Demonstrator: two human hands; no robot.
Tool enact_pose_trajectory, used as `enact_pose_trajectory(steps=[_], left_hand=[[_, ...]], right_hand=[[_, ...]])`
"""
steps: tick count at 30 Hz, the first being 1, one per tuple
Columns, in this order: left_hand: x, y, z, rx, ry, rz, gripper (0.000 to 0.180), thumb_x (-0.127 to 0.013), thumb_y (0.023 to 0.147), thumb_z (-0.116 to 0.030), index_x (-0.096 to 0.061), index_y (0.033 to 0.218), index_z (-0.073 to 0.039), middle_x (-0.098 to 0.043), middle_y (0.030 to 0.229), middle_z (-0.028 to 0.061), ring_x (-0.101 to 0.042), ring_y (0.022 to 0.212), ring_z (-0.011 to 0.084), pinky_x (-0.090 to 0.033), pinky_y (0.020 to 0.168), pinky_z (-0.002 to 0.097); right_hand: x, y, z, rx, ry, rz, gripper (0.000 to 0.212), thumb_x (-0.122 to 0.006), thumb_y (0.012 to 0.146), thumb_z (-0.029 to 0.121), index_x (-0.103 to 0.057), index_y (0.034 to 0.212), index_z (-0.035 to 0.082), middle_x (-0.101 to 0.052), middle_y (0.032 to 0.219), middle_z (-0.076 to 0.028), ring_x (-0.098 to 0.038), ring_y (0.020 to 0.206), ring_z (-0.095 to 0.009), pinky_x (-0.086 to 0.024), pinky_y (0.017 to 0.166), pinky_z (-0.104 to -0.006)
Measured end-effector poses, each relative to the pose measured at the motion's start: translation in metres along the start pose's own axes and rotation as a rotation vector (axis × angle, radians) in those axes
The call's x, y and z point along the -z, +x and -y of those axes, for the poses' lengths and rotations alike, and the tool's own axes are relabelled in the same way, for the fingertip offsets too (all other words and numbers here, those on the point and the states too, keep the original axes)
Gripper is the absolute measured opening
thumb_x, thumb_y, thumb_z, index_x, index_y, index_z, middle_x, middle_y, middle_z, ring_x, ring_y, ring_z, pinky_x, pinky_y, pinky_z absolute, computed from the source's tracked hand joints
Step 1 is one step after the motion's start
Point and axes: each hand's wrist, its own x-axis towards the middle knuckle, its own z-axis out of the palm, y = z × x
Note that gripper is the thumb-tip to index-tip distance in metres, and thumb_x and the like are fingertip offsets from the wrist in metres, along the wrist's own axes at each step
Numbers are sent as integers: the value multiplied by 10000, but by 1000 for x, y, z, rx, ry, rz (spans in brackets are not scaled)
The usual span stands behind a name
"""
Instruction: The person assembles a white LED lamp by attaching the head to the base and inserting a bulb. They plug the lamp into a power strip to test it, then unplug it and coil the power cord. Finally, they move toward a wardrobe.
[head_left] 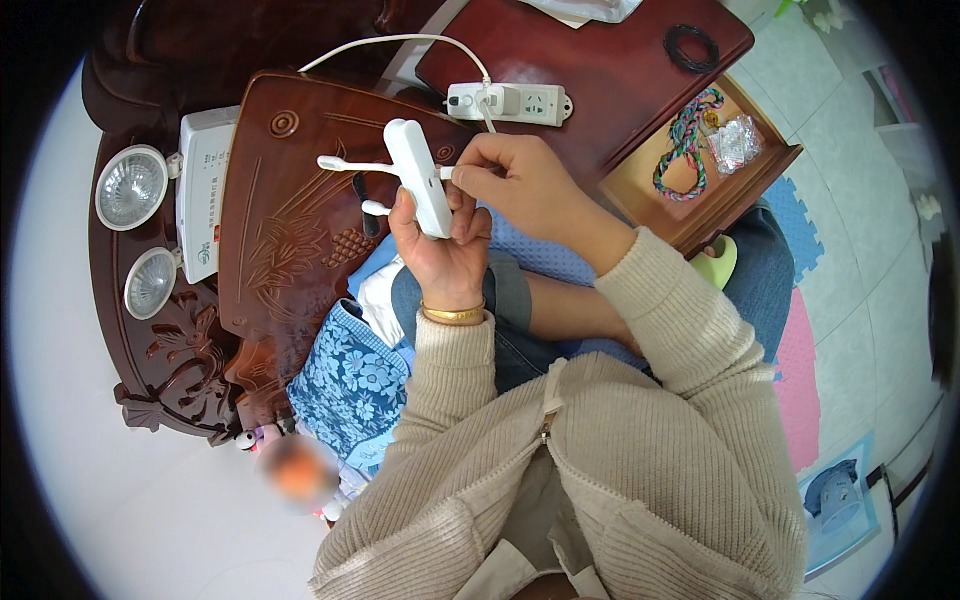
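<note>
My left hand (443, 255) is closed round a slim white clip-like device (420, 182), tilted upright, with two thin white arms sticking out to its left; it looks like a clip-on light. With my right hand (530, 185) I pinch a small white cable plug (446, 173) against the device's right side. Whether the plug is seated inside cannot be made out. Behind my right hand a white cord rises to a white power strip (545, 104), where an adapter and another plug sit.
A dark red cabinet (580, 60) bears the strip and a black coiled cord (691, 49). Its open drawer (635, 193) holds a braided cord and a clear packet. Left stands a carved wooden headboard (275, 180) beside a two-lamp emergency light (205, 200). Blue floral fabric (350, 375) lies near my lap.
</note>
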Motion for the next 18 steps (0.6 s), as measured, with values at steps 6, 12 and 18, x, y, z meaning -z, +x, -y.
enact_pose_trajectory(steps=[6, 12, 18], left_hand=[[0, -1, -3, 34, -73, 0, 394, -527, 852, -387, -529, 1003, -23, -533, 720, 53, -434, 478, 83, -330, 400, 173], [4, 1, -4, 51, -71, -2, 401, -517, 857, -390, -531, 1016, -22, -526, 723, 47, -407, 477, 82, -313, 401, 179], [4, 2, -2, 40, -26, 14, 408, -527, 850, -378, -524, 1007, -1, -499, 732, 36, -389, 476, 80, -302, 403, 185]], right_hand=[[3, -2, 1, 157, -255, -33, 117, -610, 793, 124, -627, 810, 10, -641, 700, -78, -603, 679, -179, -481, 658, -281], [1, -3, -7, 300, -345, -143, 109, -625, 766, 118, -638, 859, 62, -632, 831, -56, -588, 731, -232, -471, 682, -336], [8, -2, -4, 495, -554, -148, 155, -606, 774, 59, -592, 927, 41, -574, 850, -64, -595, 785, -193, -485, 661, -296]])
